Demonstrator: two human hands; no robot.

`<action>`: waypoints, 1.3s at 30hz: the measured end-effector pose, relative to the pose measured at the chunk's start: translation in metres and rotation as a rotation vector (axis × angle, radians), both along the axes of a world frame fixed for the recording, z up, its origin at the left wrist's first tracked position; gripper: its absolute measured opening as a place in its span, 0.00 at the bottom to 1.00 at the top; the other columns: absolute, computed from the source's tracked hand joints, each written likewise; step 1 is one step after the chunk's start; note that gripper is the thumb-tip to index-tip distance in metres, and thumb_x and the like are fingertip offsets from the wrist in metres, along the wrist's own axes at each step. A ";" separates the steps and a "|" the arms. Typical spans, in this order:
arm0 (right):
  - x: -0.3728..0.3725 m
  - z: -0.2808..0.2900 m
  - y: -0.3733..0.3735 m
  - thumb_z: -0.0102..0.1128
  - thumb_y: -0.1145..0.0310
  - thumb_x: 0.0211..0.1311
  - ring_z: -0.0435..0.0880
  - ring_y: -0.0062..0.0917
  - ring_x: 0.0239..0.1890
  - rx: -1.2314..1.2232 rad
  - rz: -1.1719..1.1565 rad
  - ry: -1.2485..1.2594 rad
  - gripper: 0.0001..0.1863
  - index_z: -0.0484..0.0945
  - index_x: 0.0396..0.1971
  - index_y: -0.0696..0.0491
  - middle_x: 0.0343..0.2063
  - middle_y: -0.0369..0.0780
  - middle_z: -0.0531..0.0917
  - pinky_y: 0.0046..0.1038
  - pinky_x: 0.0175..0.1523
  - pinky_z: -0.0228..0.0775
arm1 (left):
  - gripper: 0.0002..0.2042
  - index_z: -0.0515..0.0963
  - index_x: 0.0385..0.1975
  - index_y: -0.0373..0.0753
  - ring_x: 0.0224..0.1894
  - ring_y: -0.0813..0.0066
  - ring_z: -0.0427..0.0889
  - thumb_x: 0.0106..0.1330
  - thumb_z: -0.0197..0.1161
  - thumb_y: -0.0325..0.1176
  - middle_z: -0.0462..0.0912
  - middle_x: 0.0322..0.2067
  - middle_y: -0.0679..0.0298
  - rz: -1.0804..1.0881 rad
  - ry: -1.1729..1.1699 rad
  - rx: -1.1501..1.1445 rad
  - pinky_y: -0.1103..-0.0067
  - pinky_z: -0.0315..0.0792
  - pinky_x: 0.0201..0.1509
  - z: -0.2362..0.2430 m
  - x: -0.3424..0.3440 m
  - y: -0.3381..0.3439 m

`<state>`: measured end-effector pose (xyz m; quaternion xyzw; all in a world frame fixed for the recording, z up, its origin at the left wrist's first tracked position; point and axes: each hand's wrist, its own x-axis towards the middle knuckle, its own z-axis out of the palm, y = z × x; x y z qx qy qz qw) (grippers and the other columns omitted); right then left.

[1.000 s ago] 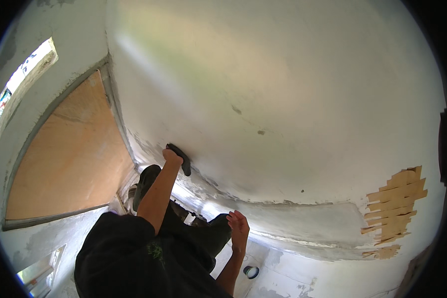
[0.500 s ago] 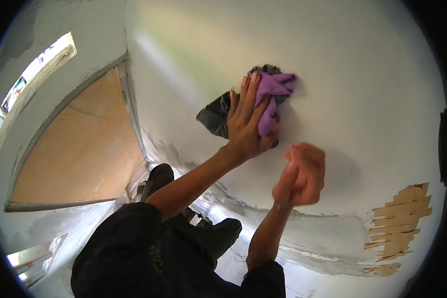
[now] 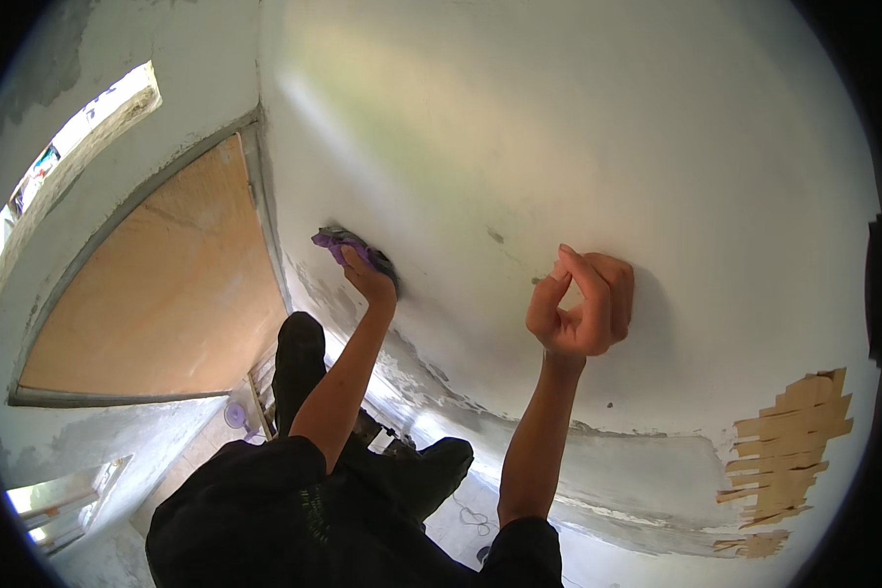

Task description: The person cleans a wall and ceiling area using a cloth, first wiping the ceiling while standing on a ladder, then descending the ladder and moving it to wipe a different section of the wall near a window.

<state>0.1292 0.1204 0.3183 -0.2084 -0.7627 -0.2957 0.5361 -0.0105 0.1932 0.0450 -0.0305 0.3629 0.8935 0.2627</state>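
My left hand (image 3: 367, 278) presses a bunched purple and dark grey cloth (image 3: 333, 243) against the pale wall (image 3: 480, 167), left of the middle. Its fingers are mostly hidden; the cloth's purple edge shows past the thumb side. To the right, my right hand (image 3: 588, 304) is raised in front of the same wall with its fingers curled. Its thumb and index finger meet in a loop, and nothing shows between them. Small dark marks (image 3: 496, 235) are on the wall between my two hands.
A tan wooden panel (image 3: 157, 284) in a grey frame fills the left side, below a bright slot opening (image 3: 88, 122). Brown tape strips (image 3: 789, 446) stick to the wall at the lower right. Rough, patchy plaster (image 3: 647, 461) runs along the wall's lower part. A thin cord (image 3: 472, 516) lies below.
My left hand has swept the cloth left and slightly down along the wall, uncovering the dark marks. My right hand has risen a little, its fingers still curled.
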 end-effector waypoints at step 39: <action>-0.006 -0.005 0.007 0.48 0.85 0.39 0.69 0.23 0.16 0.099 -0.104 -0.006 0.15 0.78 0.28 0.57 0.14 0.34 0.73 0.26 0.25 0.61 | 0.22 0.67 0.24 0.35 0.28 0.78 0.64 0.73 0.42 0.47 0.67 0.24 0.70 0.149 0.049 -0.225 0.79 0.64 0.33 -0.022 -0.062 0.038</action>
